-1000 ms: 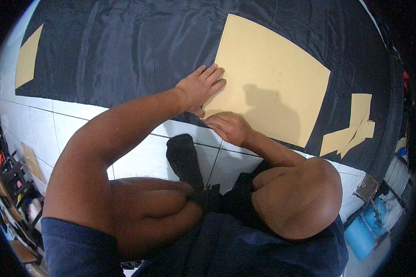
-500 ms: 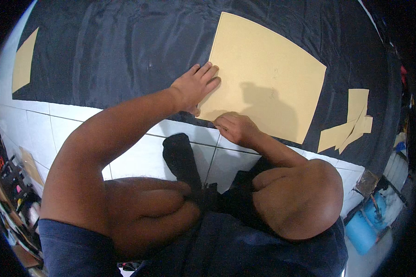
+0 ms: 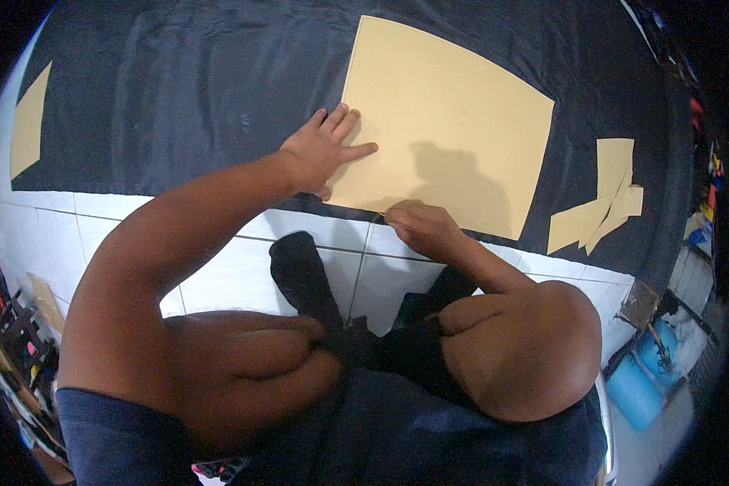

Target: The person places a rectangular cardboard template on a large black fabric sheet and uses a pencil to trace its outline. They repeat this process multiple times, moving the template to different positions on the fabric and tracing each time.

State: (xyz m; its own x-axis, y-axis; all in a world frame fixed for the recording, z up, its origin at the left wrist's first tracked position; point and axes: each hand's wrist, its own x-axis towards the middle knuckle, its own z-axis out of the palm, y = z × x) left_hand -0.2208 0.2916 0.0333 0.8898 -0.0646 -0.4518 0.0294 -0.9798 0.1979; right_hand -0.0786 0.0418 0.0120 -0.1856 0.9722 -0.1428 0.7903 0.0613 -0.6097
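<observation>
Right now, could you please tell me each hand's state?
Left hand: open, spread partly on the large tan sheet.
Right hand: closed at its near edge; held object, if any, unclear.

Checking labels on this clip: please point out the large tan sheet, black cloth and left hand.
Large tan sheet [image 3: 444, 125]: head view, middle of its face.
Black cloth [image 3: 219, 97]: head view, bare part left of the sheet.
Left hand [image 3: 317, 151]: head view, back of the hand.

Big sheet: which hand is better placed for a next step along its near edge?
Likely the right hand, at the near edge of the big sheet; the left hand is spread over its left edge.
</observation>
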